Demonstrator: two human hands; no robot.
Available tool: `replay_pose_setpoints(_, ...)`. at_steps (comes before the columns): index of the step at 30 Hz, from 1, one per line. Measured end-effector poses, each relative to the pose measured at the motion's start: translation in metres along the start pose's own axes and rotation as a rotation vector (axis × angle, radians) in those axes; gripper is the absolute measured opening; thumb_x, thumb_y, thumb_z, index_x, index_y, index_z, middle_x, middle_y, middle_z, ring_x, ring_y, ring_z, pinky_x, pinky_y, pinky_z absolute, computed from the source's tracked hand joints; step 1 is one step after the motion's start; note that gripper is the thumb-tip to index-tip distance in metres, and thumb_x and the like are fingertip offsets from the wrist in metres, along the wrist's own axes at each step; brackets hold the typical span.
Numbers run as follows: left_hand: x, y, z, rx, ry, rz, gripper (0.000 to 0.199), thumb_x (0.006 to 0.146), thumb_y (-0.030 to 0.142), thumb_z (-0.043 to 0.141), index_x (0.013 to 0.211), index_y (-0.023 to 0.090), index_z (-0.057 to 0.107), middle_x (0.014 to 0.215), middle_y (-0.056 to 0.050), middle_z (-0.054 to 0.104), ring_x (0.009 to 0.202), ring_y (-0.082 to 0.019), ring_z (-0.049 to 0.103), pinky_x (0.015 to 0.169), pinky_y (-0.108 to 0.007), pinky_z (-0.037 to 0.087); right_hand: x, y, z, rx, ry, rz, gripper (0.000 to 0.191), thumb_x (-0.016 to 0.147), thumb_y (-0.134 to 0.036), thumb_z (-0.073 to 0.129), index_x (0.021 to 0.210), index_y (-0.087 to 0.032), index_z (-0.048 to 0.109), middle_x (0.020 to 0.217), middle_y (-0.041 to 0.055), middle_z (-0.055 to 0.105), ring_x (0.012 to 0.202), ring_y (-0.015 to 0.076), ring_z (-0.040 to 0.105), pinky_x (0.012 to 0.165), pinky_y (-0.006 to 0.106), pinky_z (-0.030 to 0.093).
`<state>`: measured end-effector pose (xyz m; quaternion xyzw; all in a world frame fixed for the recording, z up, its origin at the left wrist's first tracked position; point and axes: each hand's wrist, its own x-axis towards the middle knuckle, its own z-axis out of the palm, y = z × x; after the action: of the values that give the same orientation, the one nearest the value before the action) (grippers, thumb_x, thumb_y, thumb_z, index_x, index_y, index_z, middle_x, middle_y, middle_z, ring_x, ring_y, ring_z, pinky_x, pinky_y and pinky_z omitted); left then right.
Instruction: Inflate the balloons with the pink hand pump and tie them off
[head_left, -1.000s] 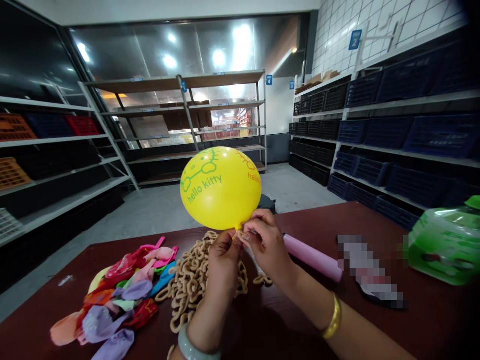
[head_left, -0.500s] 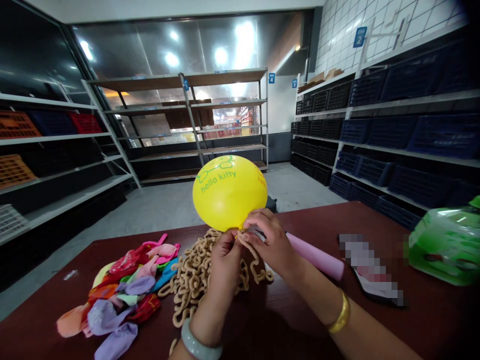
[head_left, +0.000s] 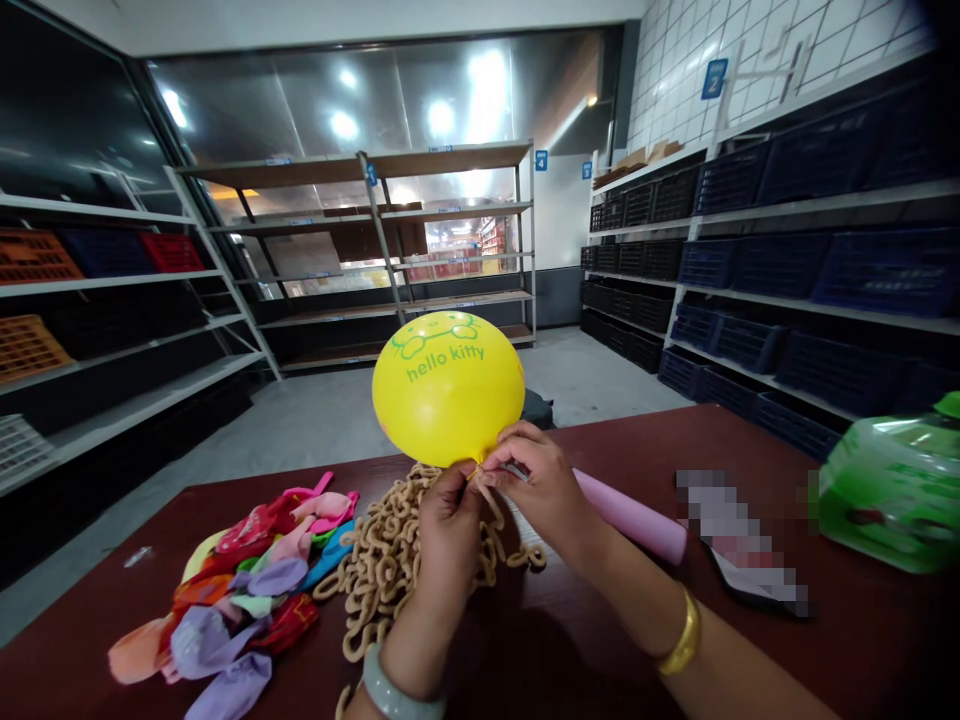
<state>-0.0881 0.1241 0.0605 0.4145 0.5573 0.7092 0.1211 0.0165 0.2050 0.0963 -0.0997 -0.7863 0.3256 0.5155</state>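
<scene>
A blown-up yellow balloon (head_left: 448,400) with green "hello kitty" print stands above my fingers, its neck pointing down at them. My left hand (head_left: 452,530) pinches the neck from the left. From the right, my right hand (head_left: 541,492) is closed on the beige cord (head_left: 491,505) just under the balloon. The exact wrap of cord round the neck is hidden by my fingers. Behind and left of my left hand lies a heap of the same looped cord (head_left: 386,550) on the dark red table (head_left: 600,640).
Uninflated coloured balloons (head_left: 247,590) are piled on the left. To the right lie a pink cylinder (head_left: 634,515), a blurred flat object (head_left: 742,540) and a green-capped container (head_left: 892,490). Shelves (head_left: 457,300) and crates (head_left: 727,345) stand beyond the table.
The balloon has turned and shifted slightly left, so its print faces me more. My right fingers have moved slightly, and the cord below them hangs closer to my left hand.
</scene>
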Motion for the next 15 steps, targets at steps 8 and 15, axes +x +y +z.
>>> replay_pose_setpoints(8, -0.003, 0.009, 0.004, 0.0, 0.006, -0.037, 0.012, 0.078, 0.023, 0.062, 0.085, 0.016, 0.069, 0.071, -0.001, 0.065, 0.071, -0.016, 0.06, 0.068, -0.024, 0.047, 0.002, 0.0, -0.002, -0.02, 0.0, 0.043, 0.012, 0.073, -0.014, 0.074, 0.072, -0.019, 0.063, 0.081, -0.0005, 0.056, 0.075, 0.0138, 0.053, 0.07, 0.026, 0.043)
replay_pose_setpoints(15, 0.001, 0.01, 0.0, 0.015, -0.068, 0.047, 0.01, 0.079, 0.024, 0.062, 0.081, 0.016, 0.069, 0.073, -0.001, 0.067, 0.068, -0.014, 0.058, 0.066, -0.023, 0.045, 0.003, 0.002, -0.007, 0.039, -0.079, 0.041, 0.015, 0.071, -0.016, 0.077, 0.082, -0.021, 0.068, 0.086, 0.0002, 0.058, 0.079, 0.0142, 0.054, 0.07, 0.026, 0.042)
